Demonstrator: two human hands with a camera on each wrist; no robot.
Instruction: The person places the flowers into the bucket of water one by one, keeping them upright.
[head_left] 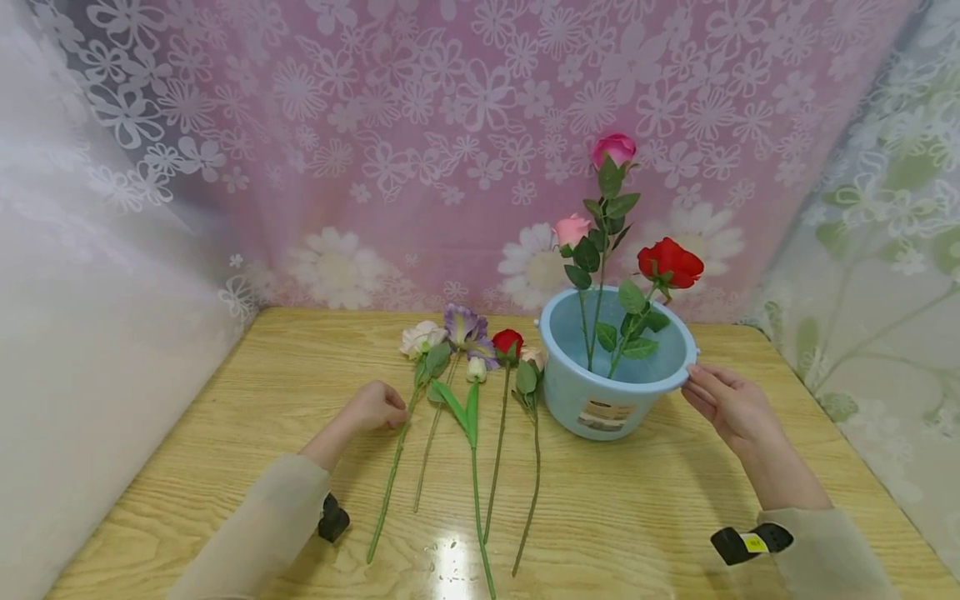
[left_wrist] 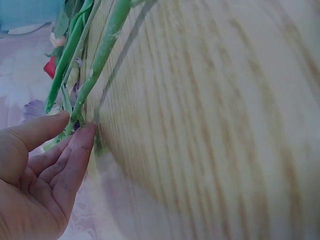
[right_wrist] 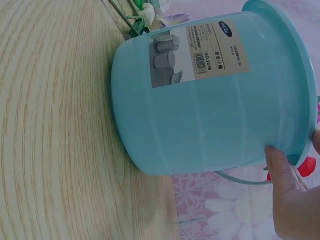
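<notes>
The left hand (head_left: 372, 407) appears to pinch, with thumb and fingertips together, the green stem of a long artificial flower with a ruffled white bloom (head_left: 396, 462), which lies leftmost in the row of flowers on the pale wood-grain table (head_left: 300, 371). The right hand (head_left: 723, 408) grips the rim of the round light-blue plastic bucket (head_left: 558, 392), thumb and fingers on either side of the edge. To take the white flower up well, a firm but light pinch seems best, since the hold sits nearer the bloom than the stem's free end, and that end may swing. Its leaves look to overlap the ruffled purple artificial flower (head_left: 467, 325) just beside it, so a straight, slow lift should avoid dragging that one along. The right hand would do well to steady the rim without pressing down, as the bucket might tip. The white flower's bloom points away from the person, toward the backdrop and slightly right; its long axis slants along the tabletop, the free stem end toward the person and leftward.
</notes>
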